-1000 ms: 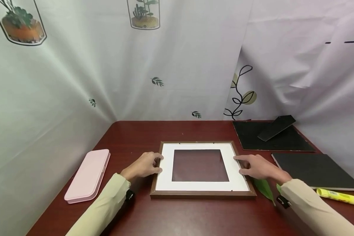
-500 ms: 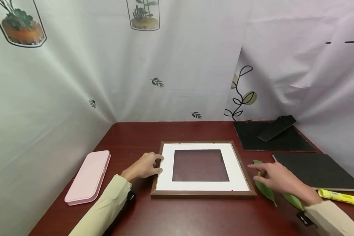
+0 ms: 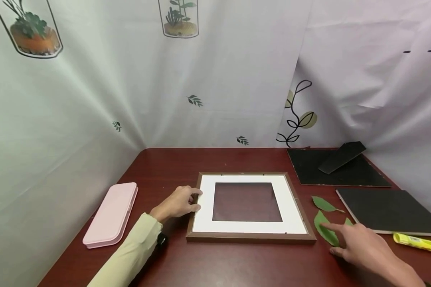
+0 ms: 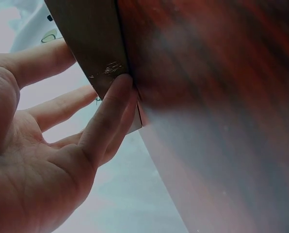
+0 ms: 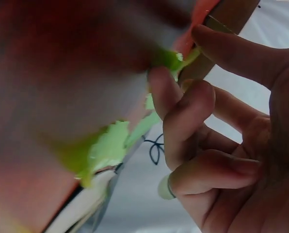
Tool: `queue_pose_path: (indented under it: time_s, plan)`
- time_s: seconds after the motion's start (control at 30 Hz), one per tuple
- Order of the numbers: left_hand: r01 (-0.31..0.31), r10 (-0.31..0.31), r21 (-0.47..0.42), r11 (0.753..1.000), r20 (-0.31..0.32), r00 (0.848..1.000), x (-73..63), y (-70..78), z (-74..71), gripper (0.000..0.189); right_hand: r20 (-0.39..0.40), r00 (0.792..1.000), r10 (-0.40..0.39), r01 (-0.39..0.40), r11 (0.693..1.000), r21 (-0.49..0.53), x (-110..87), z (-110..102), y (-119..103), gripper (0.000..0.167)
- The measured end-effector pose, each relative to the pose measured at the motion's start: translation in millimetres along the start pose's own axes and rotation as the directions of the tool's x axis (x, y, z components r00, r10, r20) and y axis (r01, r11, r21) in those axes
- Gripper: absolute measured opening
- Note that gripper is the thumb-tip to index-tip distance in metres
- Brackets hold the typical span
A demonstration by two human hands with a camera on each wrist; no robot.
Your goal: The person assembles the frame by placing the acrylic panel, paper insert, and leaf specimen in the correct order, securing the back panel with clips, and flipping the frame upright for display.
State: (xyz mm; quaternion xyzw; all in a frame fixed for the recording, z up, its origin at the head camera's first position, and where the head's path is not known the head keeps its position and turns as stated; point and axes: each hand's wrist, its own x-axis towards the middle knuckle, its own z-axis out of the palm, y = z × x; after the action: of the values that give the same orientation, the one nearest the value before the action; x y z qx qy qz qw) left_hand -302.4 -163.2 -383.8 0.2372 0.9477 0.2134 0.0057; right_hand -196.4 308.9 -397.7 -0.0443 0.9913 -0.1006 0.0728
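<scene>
A brown picture frame [image 3: 251, 240] with a white mat lies flat on the dark red table. My left hand [image 3: 177, 202] holds its left edge, thumb and fingers on the rim; in the left wrist view the fingers [image 4: 105, 121] press against the frame's side [image 4: 93, 43]. To the right of the frame, my right hand [image 3: 362, 247] hovers low over green leaves, index fingertip at the nearer leaf [image 3: 326, 231] and thumb apart from it. Another leaf [image 3: 323, 204] lies just behind, and a third [image 3: 348, 221] is mostly hidden by the hand.
A pink case [image 3: 111, 215] lies at the left. Toward the back right is a black backing board [image 3: 309, 163] with its stand raised. A black notebook [image 3: 395, 211] and a yellow glue stick [image 3: 418, 242] lie at the right. White cloth [image 3: 215, 79] hangs behind.
My right hand has let go of the frame's right edge and moved right and nearer, over the leaves. My left hand stays on the frame.
</scene>
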Motion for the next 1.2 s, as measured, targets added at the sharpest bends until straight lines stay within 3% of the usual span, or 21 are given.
queue_pose_path:
  time_s: [0.33,0.7,1.0,1.2]
  plan:
    - [-0.016,0.016,-0.021,1.000,-0.008,1.000,0.8,-1.2,-0.3,0.040,-0.060,0.998,-0.037,0.041,0.997,0.059,1.1,-1,11,0.047]
    - [0.019,-0.019,-0.012,1.000,0.013,1.000,4.5,1.8,1.3,0.040,-0.191,0.976,-0.104,0.116,0.992,0.054,9.5,-19,16,0.046]
    - [0.021,-0.021,-0.010,1.000,0.009,1.000,2.5,-0.8,0.7,0.040,-0.251,0.935,-0.249,0.274,0.959,0.069,30.0,-29,-8,0.038]
    - [0.030,-0.030,-0.011,0.999,0.015,0.999,3.3,0.1,-1.7,0.040,-0.241,0.909,-0.340,0.369,0.926,0.085,50.3,-35,-33,0.034]
